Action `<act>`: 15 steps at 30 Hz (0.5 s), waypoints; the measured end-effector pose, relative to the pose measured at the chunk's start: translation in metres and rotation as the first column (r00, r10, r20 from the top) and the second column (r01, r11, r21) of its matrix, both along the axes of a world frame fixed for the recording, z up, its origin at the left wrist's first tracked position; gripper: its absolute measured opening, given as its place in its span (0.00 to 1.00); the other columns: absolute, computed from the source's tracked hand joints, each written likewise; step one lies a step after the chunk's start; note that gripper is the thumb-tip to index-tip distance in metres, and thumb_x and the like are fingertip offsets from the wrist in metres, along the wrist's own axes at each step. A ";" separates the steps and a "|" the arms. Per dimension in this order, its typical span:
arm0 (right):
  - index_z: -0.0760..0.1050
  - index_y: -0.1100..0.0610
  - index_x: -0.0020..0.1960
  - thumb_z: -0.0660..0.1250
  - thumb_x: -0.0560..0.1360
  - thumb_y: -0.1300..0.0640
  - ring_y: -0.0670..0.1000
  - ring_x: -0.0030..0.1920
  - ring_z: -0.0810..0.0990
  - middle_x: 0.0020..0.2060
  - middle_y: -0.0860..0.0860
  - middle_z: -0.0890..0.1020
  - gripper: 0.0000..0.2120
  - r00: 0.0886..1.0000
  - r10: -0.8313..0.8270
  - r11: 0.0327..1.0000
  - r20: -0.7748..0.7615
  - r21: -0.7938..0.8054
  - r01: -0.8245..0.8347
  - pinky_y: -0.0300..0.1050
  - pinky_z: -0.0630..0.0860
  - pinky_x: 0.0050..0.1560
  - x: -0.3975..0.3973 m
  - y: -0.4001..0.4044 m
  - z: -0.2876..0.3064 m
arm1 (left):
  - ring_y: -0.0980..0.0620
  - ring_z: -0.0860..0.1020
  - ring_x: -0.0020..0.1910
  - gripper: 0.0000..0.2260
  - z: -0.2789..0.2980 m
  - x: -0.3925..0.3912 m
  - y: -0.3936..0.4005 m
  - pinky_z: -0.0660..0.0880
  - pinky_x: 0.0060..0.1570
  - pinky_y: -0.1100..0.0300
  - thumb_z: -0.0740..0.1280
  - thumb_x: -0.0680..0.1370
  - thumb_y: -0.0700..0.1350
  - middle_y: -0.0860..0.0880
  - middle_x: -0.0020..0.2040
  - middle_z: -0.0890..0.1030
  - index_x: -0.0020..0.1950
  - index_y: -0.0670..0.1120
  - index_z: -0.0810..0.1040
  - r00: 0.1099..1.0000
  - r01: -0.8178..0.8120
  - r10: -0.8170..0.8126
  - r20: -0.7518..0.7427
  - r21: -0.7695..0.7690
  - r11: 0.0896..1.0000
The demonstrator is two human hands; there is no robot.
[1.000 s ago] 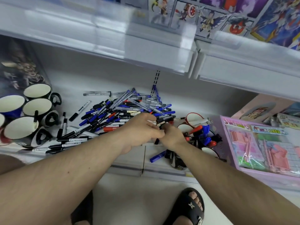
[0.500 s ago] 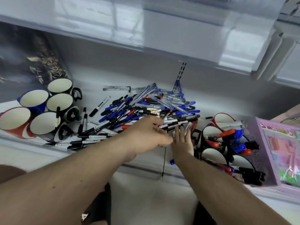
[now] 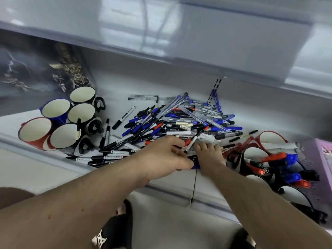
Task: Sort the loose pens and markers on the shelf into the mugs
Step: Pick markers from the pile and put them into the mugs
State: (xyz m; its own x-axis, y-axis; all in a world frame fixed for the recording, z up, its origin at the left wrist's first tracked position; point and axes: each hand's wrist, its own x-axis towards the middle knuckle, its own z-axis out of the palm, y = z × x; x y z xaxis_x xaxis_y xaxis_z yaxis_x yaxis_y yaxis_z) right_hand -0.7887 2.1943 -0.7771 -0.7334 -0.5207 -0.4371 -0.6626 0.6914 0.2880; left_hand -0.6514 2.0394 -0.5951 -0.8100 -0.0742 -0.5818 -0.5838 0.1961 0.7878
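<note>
Now left hand (image 3: 161, 157) pinches a white marker (image 3: 190, 144); right hand (image 3: 209, 155) lies flat; labels unreadable.

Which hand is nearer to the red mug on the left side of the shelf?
Left. The left hand lies at the pile's front edge, well right of the red mug; the right hand is farther right.

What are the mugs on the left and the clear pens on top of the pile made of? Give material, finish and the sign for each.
Mugs on the left: probably glazed ceramic, judging by thick rims, cream glossy insides, coloured outsides and moulded loop handles.
Clear pens: likely transparent plastic, shiny; the barrels show what lies under them and carry opaque blue caps.
</note>
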 end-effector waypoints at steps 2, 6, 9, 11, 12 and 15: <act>0.56 0.54 0.73 0.72 0.69 0.49 0.61 0.68 0.66 0.68 0.57 0.66 0.39 0.996 0.093 0.994 0.000 -0.050 -0.093 0.58 0.64 0.68 0.005 0.001 -0.002 | 0.59 0.81 0.40 0.24 -0.001 0.000 -0.001 0.73 0.41 0.63 0.74 0.71 0.42 0.54 0.47 0.83 0.66 0.50 0.75 1.000 0.014 -0.014 0.003 -0.006 1.000; 0.60 0.54 0.71 0.69 0.70 0.43 0.57 0.62 0.72 0.62 0.56 0.71 0.35 0.992 0.126 0.986 0.029 -0.117 -0.122 0.52 0.68 0.64 0.011 -0.004 -0.001 | 0.59 0.82 0.42 0.23 0.000 -0.001 0.002 0.72 0.42 0.64 0.74 0.72 0.44 0.55 0.48 0.83 0.66 0.52 0.74 1.000 0.014 -0.014 -0.004 -0.023 1.000; 0.64 0.53 0.68 0.69 0.70 0.47 0.57 0.59 0.74 0.59 0.55 0.75 0.30 0.996 0.062 0.992 0.064 -0.116 -0.054 0.54 0.70 0.63 0.017 -0.010 -0.002 | 0.56 0.82 0.44 0.22 0.001 -0.003 0.004 0.73 0.43 0.62 0.74 0.72 0.44 0.53 0.49 0.83 0.64 0.52 0.74 1.000 0.018 -0.018 -0.010 -0.023 1.000; 0.66 0.54 0.66 0.70 0.69 0.52 0.57 0.58 0.74 0.58 0.55 0.76 0.28 0.997 -0.010 0.995 0.077 -0.101 0.018 0.55 0.71 0.62 0.023 -0.014 -0.002 | 0.55 0.82 0.46 0.21 0.002 -0.002 0.004 0.74 0.43 0.62 0.73 0.72 0.45 0.52 0.50 0.83 0.64 0.53 0.74 1.000 0.028 -0.029 -0.007 -0.034 0.999; 0.66 0.55 0.66 0.70 0.69 0.53 0.57 0.57 0.75 0.57 0.55 0.76 0.27 0.996 -0.043 0.993 0.077 -0.104 0.051 0.54 0.71 0.62 0.026 -0.015 -0.002 | 0.55 0.82 0.46 0.21 0.002 -0.002 0.004 0.74 0.43 0.62 0.73 0.72 0.45 0.53 0.50 0.83 0.64 0.53 0.74 0.999 0.032 -0.032 -0.006 -0.039 0.999; 0.66 0.56 0.65 0.68 0.71 0.57 0.58 0.55 0.77 0.55 0.55 0.77 0.24 0.993 -0.109 0.977 0.041 -0.180 0.115 0.54 0.73 0.59 0.027 -0.015 -0.004 | 0.56 0.83 0.44 0.19 0.004 -0.001 0.001 0.75 0.43 0.62 0.73 0.74 0.45 0.53 0.50 0.82 0.63 0.52 0.74 1.000 0.014 -0.015 -0.008 -0.048 0.999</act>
State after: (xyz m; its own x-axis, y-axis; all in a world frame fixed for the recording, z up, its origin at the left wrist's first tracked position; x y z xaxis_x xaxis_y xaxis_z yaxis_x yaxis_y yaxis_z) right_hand -0.7613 2.1795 -0.7808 -0.7792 -0.5087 -0.3662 -0.5845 0.8006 0.1316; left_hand -0.6529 2.0407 -0.5911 -0.8160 -0.0899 -0.5711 -0.5741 0.2423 0.7821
